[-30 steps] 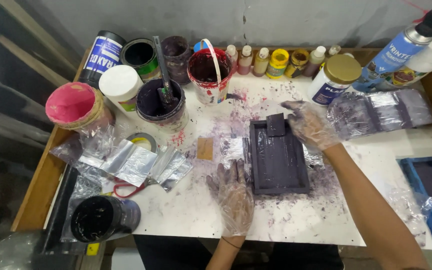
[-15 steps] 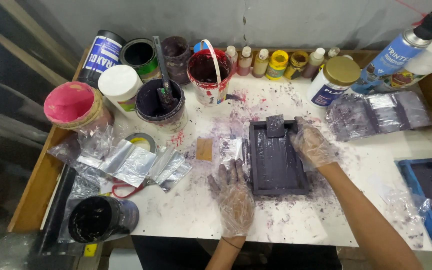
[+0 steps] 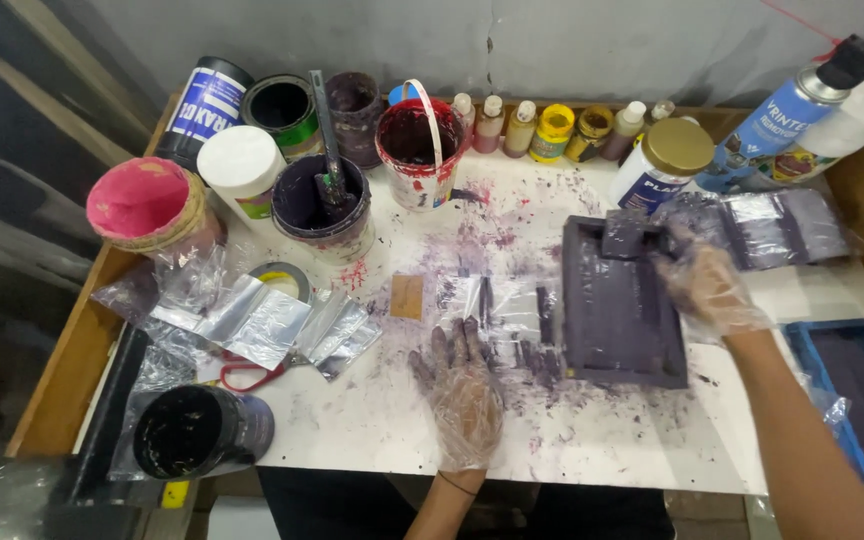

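A dark purple rectangular tray [image 3: 617, 310] lies on the paint-stained white table [image 3: 372, 420], right of centre. A small purple block [image 3: 624, 232] sits at its far rim. My right hand [image 3: 707, 285], in a clear plastic glove, grips the tray's far right edge. My left hand [image 3: 462, 390], also gloved and smeared purple, rests flat on the table left of the tray with its fingers spread. It holds nothing. Its fingertips reach a clear plastic sheet [image 3: 497, 300] stained purple.
Paint tubs stand at the back left: a pink-lidded one [image 3: 142, 200], a purple one with a stirrer [image 3: 322, 200], a red bucket [image 3: 417, 145]. Small bottles [image 3: 552, 130] line the back. Foil sachets [image 3: 252, 320], red scissors [image 3: 242, 375], a black tub [image 3: 197, 430], a blue tray [image 3: 852, 400].
The purple tray has slid to the right with my right hand on its edge. My left hand has stayed flat on the table.
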